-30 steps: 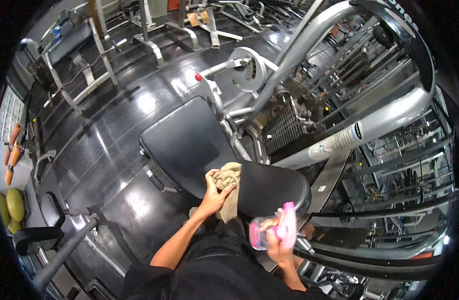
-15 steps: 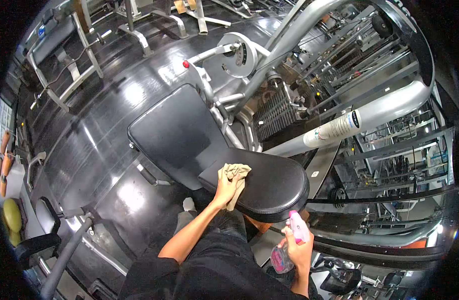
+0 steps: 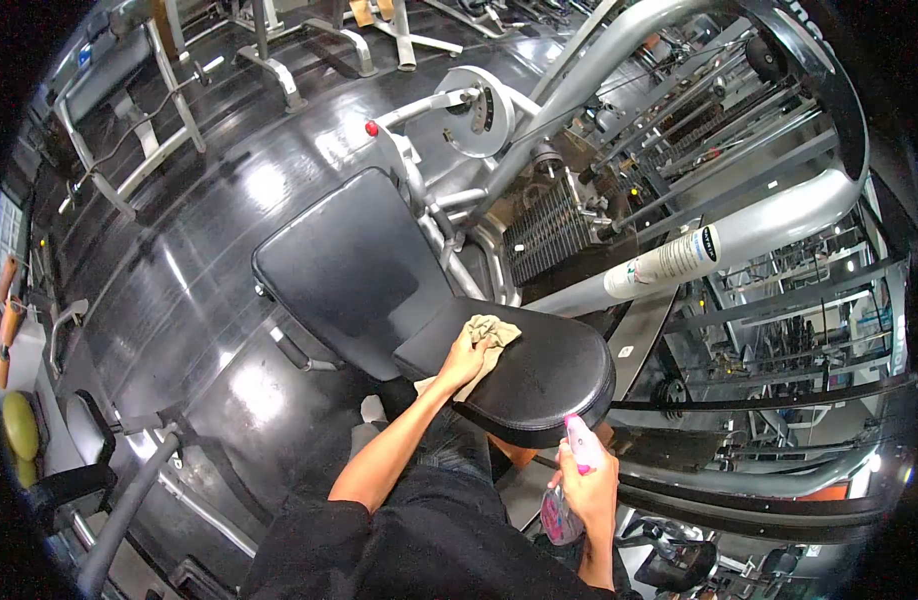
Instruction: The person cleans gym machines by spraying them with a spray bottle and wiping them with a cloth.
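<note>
My left hand (image 3: 463, 362) is closed on a crumpled beige cloth (image 3: 495, 329) and presses it onto the smaller black padded cushion (image 3: 554, 370) of a gym machine. Part of the cloth hangs over the cushion's near edge. In my right hand (image 3: 591, 484) is a spray bottle (image 3: 562, 516) with a pink and white trigger head, held just off the cushion's rounded end. Its clear body shows some pink. The larger black pad (image 3: 349, 265) joins the smaller one on the left.
A silver machine frame (image 3: 779, 212) with a label curves along the right, beside a weight stack (image 3: 554, 235). A red knob (image 3: 372, 128) sits behind the pads. Another bench (image 3: 114, 80) stands at upper left on the dark shiny floor (image 3: 209, 260).
My left hand has slid the cloth to the right and slightly away from me across the cushion. My right hand with the spray bottle has shifted slightly left.
</note>
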{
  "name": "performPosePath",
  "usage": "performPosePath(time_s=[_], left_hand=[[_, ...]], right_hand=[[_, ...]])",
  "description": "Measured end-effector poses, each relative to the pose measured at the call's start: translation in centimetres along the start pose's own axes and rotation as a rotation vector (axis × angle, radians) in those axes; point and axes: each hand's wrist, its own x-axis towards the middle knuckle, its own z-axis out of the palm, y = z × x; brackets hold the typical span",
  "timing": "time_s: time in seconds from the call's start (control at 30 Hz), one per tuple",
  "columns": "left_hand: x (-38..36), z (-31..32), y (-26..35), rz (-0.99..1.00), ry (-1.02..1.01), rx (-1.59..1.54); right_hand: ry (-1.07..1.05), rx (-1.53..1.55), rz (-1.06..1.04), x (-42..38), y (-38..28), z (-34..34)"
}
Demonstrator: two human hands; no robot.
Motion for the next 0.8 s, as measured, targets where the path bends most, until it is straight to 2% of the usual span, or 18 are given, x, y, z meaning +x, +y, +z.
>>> performPosePath(time_s=[0.33,0.43,0.5,0.6,0.7,0.73,0.8], left_hand=[[0.9,1.1,0.6,0.087,-0.019,0.091],[-0.6,1.5,3.4,0.131,0.062,0.143],[-1.7,1.7,6.5,0.072,-0.028,0.122],[-0.7,3.6,6.5,0.186,-0.106,-0.014],[1.7,5.6,7.4,0.127,-0.148,-0.096],[2.5,6.2,7.3,0.121,-0.145,-0.093],[3.8,7.4,7.0,0.256,-0.201,0.077]], right_hand=[[0.122,-0.084,-0.065,1.0,-0.1,-0.3],[0.148,-0.048,-0.069,1.3,0.5,-0.3],[0.123,-0.062,-0.056,1.5,0.9,-0.6],[0.117,-0.026,-0.054,1.8,1.0,-0.8],[0.139,0.07,-0.087,2.5,1.8,-1.5],[0.13,0.116,-0.106,2.7,2.2,-1.8],[0.095,0.145,-0.1,3.2,2.7,-2.5]])
